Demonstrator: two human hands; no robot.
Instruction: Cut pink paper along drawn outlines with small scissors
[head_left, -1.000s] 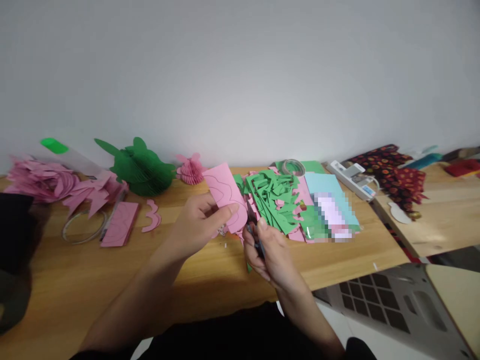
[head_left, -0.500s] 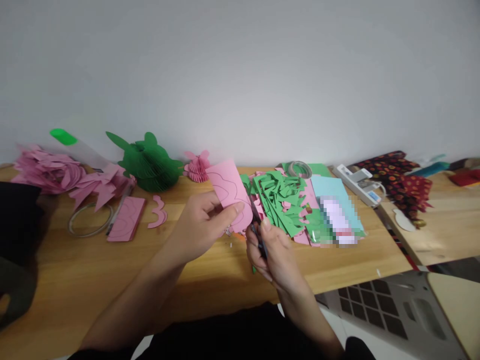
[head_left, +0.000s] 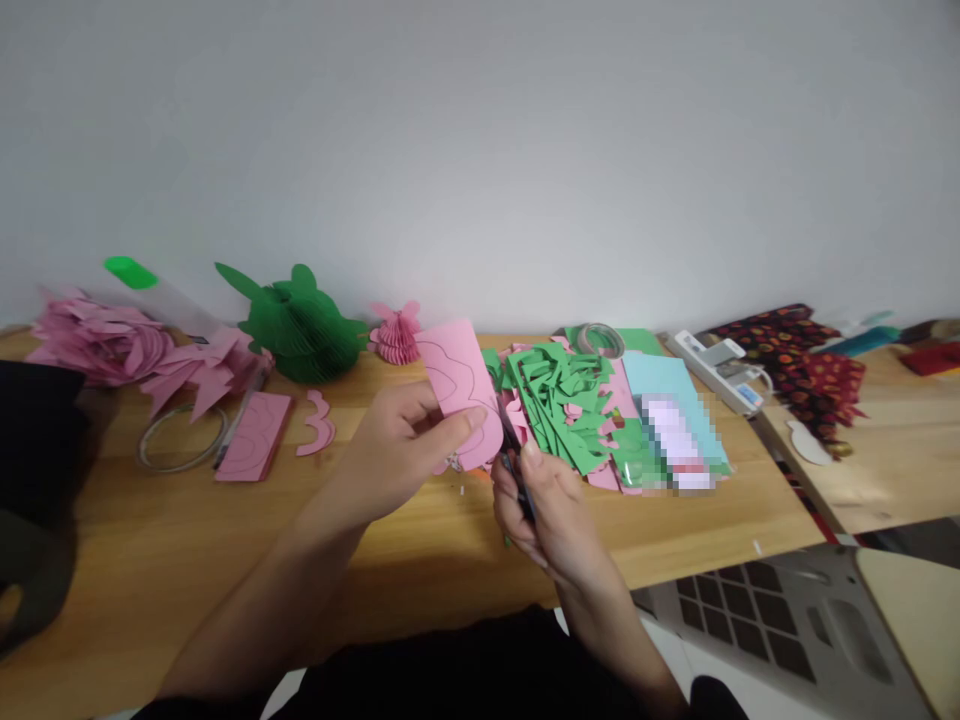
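Observation:
My left hand (head_left: 397, 450) pinches a pink paper sheet (head_left: 461, 385) with curved pencil lines drawn on it, held upright above the wooden table (head_left: 225, 540). My right hand (head_left: 551, 515) grips dark scissors (head_left: 514, 455), whose blades meet the sheet's lower right edge. Just behind the hands lies a heap of green paper scraps (head_left: 562, 395) mixed with pink ones. Most of the scissors is hidden inside my fist.
On the left lie pink cut-outs (head_left: 105, 340), a marked pink sheet (head_left: 253, 435), a pink scalloped piece (head_left: 319, 425), a tape ring (head_left: 180, 440), a green paper figure (head_left: 300, 325) and a pink paper fan shape (head_left: 396, 335). Light blue sheets (head_left: 667, 390), a power strip (head_left: 720, 370) and patterned cloth (head_left: 802, 365) sit right.
The view shifted slightly, so everything sits a little further right. Both hands stay together at the pink sheet, with the scissors still at its lower edge.

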